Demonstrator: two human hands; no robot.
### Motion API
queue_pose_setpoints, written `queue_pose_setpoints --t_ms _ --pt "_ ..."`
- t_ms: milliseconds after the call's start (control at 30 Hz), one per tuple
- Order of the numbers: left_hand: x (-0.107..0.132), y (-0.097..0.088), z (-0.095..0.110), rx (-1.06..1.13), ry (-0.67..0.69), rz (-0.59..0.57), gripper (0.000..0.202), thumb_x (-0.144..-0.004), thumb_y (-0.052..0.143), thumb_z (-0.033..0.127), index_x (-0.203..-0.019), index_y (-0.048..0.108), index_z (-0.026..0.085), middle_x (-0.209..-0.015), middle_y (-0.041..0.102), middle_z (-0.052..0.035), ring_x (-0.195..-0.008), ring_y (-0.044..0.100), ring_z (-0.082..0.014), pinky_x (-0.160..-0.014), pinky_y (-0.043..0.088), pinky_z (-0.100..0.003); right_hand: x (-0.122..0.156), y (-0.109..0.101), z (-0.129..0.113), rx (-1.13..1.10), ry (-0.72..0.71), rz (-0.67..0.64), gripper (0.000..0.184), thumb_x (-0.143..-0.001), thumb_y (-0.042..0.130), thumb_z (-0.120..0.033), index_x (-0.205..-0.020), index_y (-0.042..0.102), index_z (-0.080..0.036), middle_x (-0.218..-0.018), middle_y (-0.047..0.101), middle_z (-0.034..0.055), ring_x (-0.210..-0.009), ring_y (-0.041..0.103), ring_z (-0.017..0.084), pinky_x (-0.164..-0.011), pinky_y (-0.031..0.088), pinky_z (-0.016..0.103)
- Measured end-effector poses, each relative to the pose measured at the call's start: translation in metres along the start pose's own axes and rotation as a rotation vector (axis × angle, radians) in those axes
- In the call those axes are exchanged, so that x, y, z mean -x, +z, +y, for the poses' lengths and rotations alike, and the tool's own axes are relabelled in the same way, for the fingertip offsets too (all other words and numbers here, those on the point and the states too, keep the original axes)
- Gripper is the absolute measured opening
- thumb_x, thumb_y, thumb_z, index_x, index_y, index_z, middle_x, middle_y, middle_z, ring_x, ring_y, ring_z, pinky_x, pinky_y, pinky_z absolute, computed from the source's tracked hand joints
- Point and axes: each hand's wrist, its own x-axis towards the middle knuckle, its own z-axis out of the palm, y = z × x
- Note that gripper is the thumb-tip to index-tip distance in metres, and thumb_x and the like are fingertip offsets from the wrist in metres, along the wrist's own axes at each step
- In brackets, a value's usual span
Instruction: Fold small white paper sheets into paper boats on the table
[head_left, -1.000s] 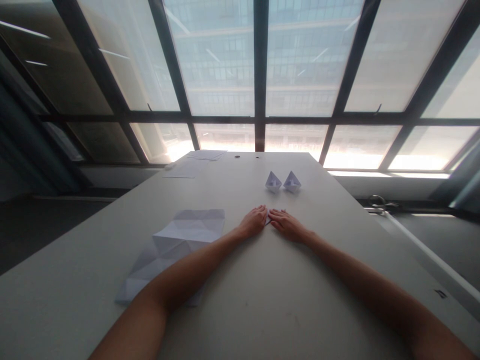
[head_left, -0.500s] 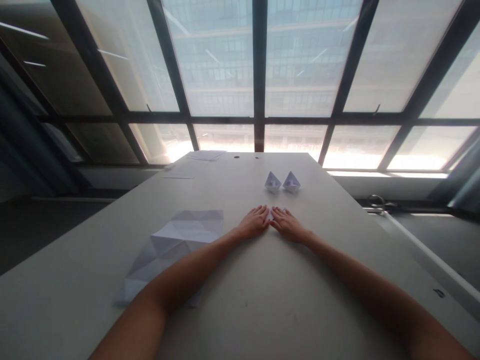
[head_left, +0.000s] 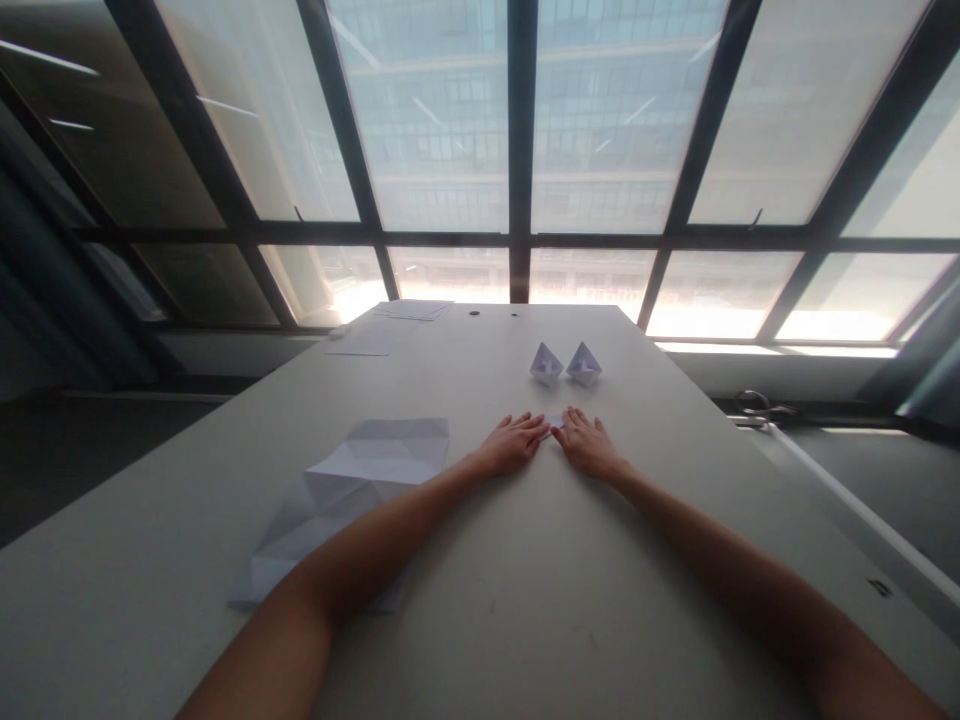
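Observation:
Both my arms reach out across a pale grey table (head_left: pixel 525 580). My left hand (head_left: pixel 516 443) lies flat with fingers stretched out, pressing on a small folded white paper (head_left: pixel 556 421) that shows between my hands. My right hand (head_left: pixel 589 445) lies flat beside it, fingers spread, touching the same paper. Most of that paper is hidden under my fingers. Two small folded paper boats (head_left: pixel 547 364) (head_left: pixel 583 363) stand side by side just beyond my hands.
A large creased white sheet (head_left: pixel 352 490) lies to the left, partly under my left forearm. More flat sheets (head_left: pixel 390 325) lie at the table's far left corner. Tall windows with dark frames stand behind the table. Scissors (head_left: pixel 761 405) rest on the sill at right.
My right hand has slid a little to the right and forward, and a bit of the folded paper now shows between my hands. My left hand has barely shifted.

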Motion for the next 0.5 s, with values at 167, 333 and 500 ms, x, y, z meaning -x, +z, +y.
queue_pose_setpoints --t_ms 167,333,500 --pt "-0.0003 -0.0019 0.0028 0.01 0.02 0.012 0.045 -0.103 0.031 0.032 -0.146 0.042 0.03 -0.155 0.04 -0.0027 -0.145 0.032 -0.0227 -0.117 0.023 -0.053 0.0003 0.0032 -0.0003 0.014 0.054 0.039 0.065 -0.101 0.029 -0.047 -0.15 0.032 -0.005 -0.157 0.031 0.0209 -0.146 0.024 0.03 -0.116 0.017 0.054" --pt "-0.0023 -0.0033 0.0051 -0.007 0.046 0.066 0.039 -0.1 0.038 0.026 -0.137 0.052 0.025 -0.149 0.048 -0.0048 -0.14 0.041 -0.0206 -0.115 0.031 -0.043 -0.0007 0.0006 -0.0002 -0.006 0.024 0.044 0.057 -0.099 0.038 -0.038 -0.146 0.041 -0.005 -0.154 0.036 0.0224 -0.145 0.027 0.031 -0.116 0.02 0.051" --pt "-0.0011 -0.0043 0.0046 -0.026 0.005 0.111 0.033 -0.098 0.049 0.029 -0.129 0.057 0.025 -0.142 0.056 -0.0053 -0.134 0.049 -0.0187 -0.11 0.039 -0.032 0.0001 -0.0031 0.0 -0.082 -0.123 0.087 0.043 -0.096 0.046 -0.027 -0.136 0.056 -0.014 -0.147 0.048 0.0175 -0.139 0.04 0.028 -0.114 0.027 0.046"
